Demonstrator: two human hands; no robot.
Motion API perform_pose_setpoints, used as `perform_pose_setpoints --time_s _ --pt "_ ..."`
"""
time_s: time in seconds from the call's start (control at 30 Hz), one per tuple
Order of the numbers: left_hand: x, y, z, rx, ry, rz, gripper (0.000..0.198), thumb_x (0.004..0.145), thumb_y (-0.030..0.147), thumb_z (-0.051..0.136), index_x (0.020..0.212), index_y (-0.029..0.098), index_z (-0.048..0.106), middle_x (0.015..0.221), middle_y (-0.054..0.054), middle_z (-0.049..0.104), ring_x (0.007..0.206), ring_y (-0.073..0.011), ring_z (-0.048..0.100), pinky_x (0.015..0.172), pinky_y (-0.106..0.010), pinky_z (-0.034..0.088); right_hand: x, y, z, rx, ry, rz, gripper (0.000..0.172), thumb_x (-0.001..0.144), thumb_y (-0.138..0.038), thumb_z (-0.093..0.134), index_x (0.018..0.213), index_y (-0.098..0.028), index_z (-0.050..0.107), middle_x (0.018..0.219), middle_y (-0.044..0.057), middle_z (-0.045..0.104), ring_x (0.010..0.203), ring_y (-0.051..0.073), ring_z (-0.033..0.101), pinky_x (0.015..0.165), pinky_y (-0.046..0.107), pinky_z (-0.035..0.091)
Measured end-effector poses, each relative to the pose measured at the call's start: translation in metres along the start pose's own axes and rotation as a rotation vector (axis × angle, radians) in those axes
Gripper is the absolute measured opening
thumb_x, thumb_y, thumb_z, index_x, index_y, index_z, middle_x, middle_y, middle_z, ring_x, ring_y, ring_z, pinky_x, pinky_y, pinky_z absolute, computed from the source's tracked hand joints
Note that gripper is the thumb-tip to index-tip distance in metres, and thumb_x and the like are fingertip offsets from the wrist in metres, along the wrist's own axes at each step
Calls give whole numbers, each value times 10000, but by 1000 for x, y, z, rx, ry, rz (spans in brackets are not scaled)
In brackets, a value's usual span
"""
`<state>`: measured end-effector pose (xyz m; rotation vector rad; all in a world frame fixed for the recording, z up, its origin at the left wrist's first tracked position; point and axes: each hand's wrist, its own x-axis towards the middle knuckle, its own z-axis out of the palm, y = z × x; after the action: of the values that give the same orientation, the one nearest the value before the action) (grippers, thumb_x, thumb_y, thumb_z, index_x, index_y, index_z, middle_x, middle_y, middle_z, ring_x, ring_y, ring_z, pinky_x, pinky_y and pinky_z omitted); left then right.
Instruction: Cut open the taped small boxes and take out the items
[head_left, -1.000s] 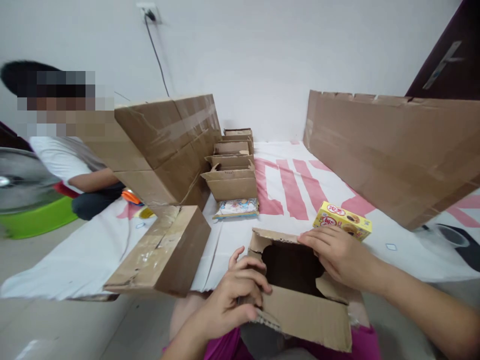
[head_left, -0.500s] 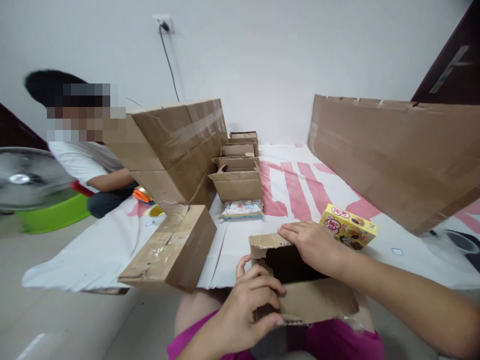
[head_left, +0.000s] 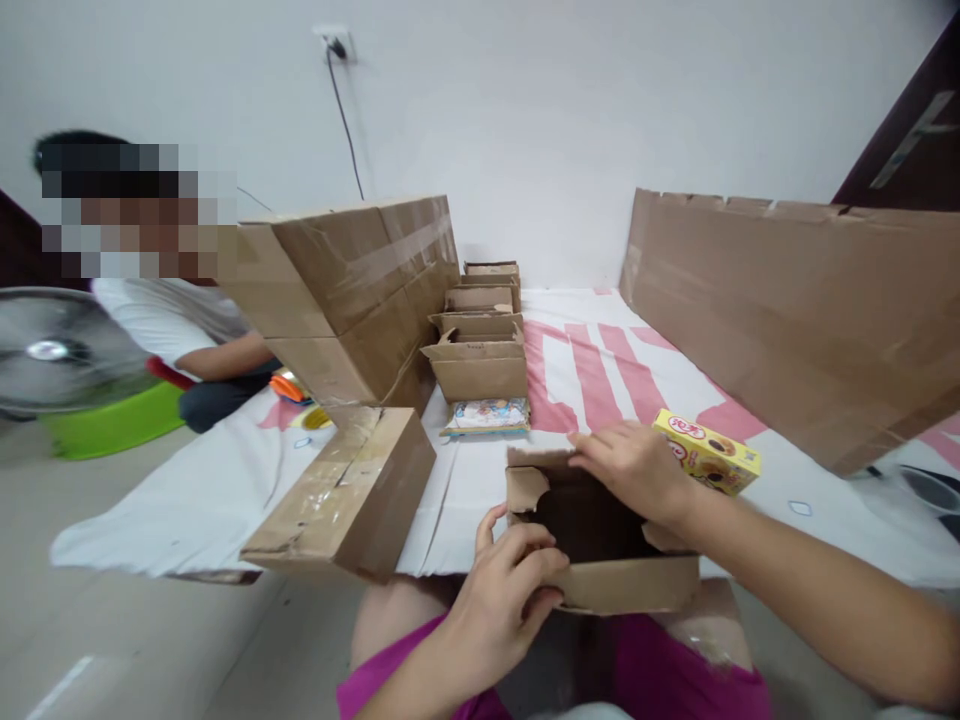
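An open cardboard box (head_left: pixel 630 585) rests at the near edge of the cloth, over my lap, with its dark inside facing up toward me. My left hand (head_left: pixel 502 595) grips its left near corner, the fingers bent over the rim. At the far rim, my right hand (head_left: pixel 637 475) has its fingers closed on the upturned back flap. A torn side flap (head_left: pixel 526 490) stands at the box's left end. Just beyond my right wrist lies a yellow snack box (head_left: pixel 716 455), partly hidden by that hand.
Left of me is a taped cardboard box (head_left: pixel 345 490). Ahead lie a snack packet (head_left: pixel 487 416) and a row of open boxes (head_left: pixel 480 375). Stacked cartons (head_left: pixel 337 270) and a tall cardboard panel (head_left: pixel 780 320) flank the cloth. A person (head_left: pixel 180 320) sits at left near a fan (head_left: pixel 52 350).
The box's far flap has gone from folded inward to upright, so more of the inside shows. The near flap has swung up, and both hands remain on the box.
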<state>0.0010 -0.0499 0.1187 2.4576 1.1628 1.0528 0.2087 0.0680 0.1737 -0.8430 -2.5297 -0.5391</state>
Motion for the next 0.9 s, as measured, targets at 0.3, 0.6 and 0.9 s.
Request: perform_pose_setpoints --time_s 0.3,0.6,0.9 --pt "-3 -10 17 260 16 -33 247 895 92 472 1047 224 615 918 -21 643 893 -178 572 1089 -492 181 9 37 29 168 -288 236 198 935 -192 512 1000 -185 699 970 90 709 890 199 632 783 307 450" --pt "0 -13 19 284 29 -48 289 872 44 449 1046 214 605 911 -32 631 861 -182 569 1010 -456 308 -15 10 5 198 -107 67 401 878 -293 604 1267 -198 574 1328 135 570 1189 280 528 964 439 428" --pt "8 -31 3 305 28 -63 354 831 25 448 1074 202 635 932 -66 622 867 -196 568 826 -371 444 -26 30 20 394 -355 250 396 908 -306 553 1283 -177 543 1200 127 663 1071 246 642 895 381 512"
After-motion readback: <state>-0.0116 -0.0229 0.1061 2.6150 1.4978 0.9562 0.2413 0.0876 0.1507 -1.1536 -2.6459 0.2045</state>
